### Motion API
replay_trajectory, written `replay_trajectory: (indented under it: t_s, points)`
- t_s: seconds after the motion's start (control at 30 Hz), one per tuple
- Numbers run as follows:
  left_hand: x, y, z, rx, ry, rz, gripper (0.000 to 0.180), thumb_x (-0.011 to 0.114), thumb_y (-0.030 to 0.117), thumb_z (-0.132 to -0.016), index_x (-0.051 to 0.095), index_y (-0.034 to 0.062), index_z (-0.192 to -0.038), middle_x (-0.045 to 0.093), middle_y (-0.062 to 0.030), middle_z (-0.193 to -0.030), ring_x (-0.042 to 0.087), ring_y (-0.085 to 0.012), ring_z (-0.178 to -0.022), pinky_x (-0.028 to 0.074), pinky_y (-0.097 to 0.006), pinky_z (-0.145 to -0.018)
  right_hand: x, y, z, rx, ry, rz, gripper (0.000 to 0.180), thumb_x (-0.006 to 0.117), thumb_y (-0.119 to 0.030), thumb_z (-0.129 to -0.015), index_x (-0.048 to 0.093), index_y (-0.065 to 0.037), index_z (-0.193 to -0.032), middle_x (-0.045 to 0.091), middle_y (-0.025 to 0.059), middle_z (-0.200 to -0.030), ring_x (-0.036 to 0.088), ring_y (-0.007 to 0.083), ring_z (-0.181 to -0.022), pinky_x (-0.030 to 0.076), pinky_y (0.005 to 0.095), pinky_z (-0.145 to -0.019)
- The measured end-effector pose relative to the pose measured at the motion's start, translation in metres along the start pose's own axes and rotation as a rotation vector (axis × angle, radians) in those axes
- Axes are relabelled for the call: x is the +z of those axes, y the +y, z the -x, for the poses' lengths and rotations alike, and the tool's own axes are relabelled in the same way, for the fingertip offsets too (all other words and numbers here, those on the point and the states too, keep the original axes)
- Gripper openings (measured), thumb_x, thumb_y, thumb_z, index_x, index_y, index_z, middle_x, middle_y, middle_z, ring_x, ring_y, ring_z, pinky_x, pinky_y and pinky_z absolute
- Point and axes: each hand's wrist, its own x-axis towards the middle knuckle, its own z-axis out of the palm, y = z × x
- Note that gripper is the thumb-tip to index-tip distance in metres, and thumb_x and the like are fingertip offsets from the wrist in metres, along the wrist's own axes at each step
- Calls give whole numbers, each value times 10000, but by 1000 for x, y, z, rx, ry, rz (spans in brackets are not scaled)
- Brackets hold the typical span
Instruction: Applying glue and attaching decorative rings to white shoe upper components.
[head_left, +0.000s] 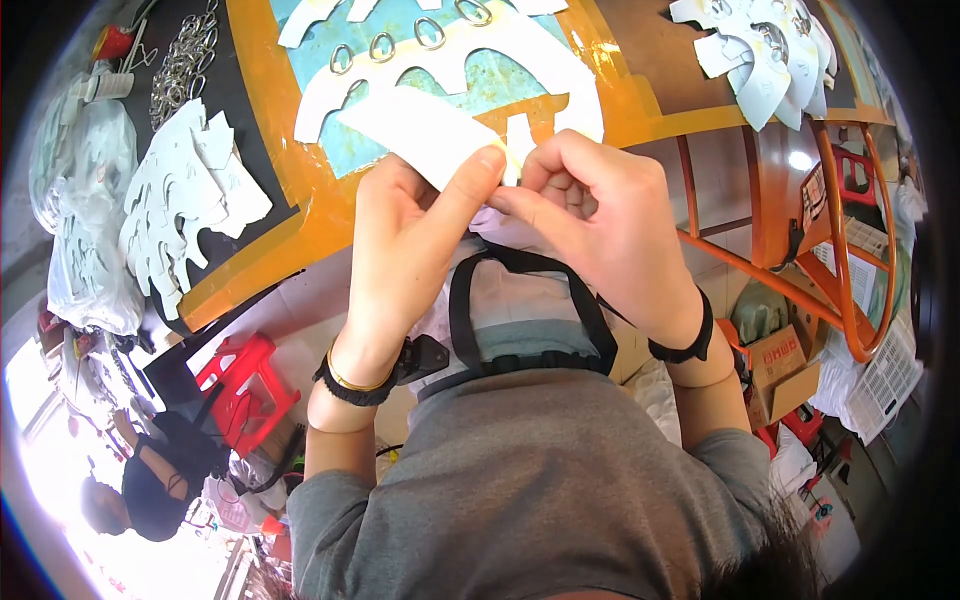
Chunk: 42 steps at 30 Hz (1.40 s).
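My left hand (425, 215) pinches a flat white strip (425, 133) near its lower right end, thumb on top. At that same end my right hand (600, 205) has its thumb and forefinger pressed together, touching the strip's corner or a small bit there. What exactly lies between the right fingertips is too small to make out. Beyond my hands, scalloped white pieces (510, 38) lie on a blue-green sheet on the table. Oval metal rings (430, 33) rest along their tabs.
On the table's left are a pile of metal rings (185, 55), stacked white cut pieces (190, 190) and a plastic bag (95, 220). More white pieces with rings (765, 55) lie at the far right. Orange metal frames (850, 280), a cardboard box (782, 370) and a red stool (250, 390) stand lower down. Another person (150, 480) is at lower left.
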Motion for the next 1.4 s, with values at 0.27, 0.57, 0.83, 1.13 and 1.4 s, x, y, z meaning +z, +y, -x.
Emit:
replay_trajectory:
  t_s: [0.27,0.57,0.83,1.13,1.4]
  points:
    - [11,2,12,124,-9,-73,168,637,90,-852,617,-38,-958,646,-43,-868,573,-83,-788,462,-228,-699,-6,-10,14,-59,24,119,101,662,-3,-791,562,1,-782,520,-28,-647,417,11,-527,325,163,-465]
    - [20,3,-1,273,-36,-147,194,637,102,-851,617,-55,-965,668,-77,-874,603,-88,-806,487,-244,-741,-23,-5,6,101,-40,-211,92,613,-63,-840,573,12,-804,554,-7,-684,466,43,-598,372,192,-527]
    - [12,9,-14,63,-172,-34,220,608,143,-872,598,-42,-990,653,-51,-815,593,-75,-759,474,-225,-664,-44,-7,-14,259,-225,-344,158,595,-145,-868,604,8,-829,564,-31,-702,460,10,-627,350,173,-526]
    - [3,4,-29,-40,-197,35,233,590,180,-885,597,-34,-975,635,-53,-831,576,-79,-723,474,-220,-666,-45,9,-29,230,-319,-228,183,594,-199,-881,593,-29,-813,451,-69,-581,335,-11,-462,231,172,-406]
    - [-10,5,-45,-243,-411,130,267,584,197,-892,558,-7,-1062,586,-40,-856,590,-127,-776,513,-288,-747,-48,10,-37,390,-364,-338,241,607,-260,-872,586,-43,-770,477,-59,-593,376,14,-459,276,176,-411]
